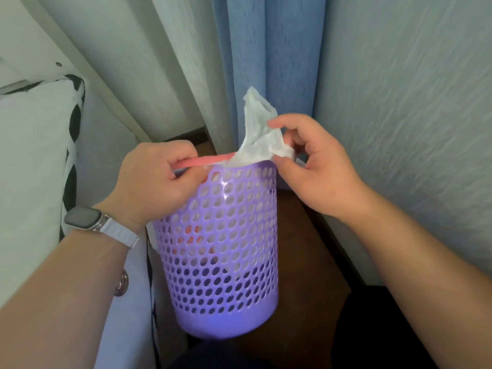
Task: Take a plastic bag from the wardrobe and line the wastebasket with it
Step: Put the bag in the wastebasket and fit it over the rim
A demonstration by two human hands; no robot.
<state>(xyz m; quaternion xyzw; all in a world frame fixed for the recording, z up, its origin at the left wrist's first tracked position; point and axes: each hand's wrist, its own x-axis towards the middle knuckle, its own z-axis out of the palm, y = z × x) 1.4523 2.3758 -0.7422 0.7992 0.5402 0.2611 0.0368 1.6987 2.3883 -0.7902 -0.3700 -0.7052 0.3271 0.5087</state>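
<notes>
Your left hand (157,177) is closed around a pink strip (205,159) at the rim of the purple wastebasket (226,262). The strip runs from your fist toward the right, where it joins the white plastic bag (259,139). It looks like the drawstring or the edge band of the bag, but I cannot tell which. Your right hand (316,171) pinches the bunched top of the bag between thumb and fingers, just above the far right side of the rim. One loose corner of the bag stands up above your fingers, in front of the blue curtain (266,49).

The wastebasket stands upright on a dark brown floor (306,235). Its wall is full of round holes, and only the bottom band is solid. Through the holes in the upper and middle part you can see white plastic, so much of the bag is already inside. Some red print shows through the holes on the left side. In the lower part the holes look darker, and I cannot tell if the bag reaches the bottom.

On your left wrist there is a watch (85,218) with a white band. A white cushion (34,155) with black edging is at the left.
</notes>
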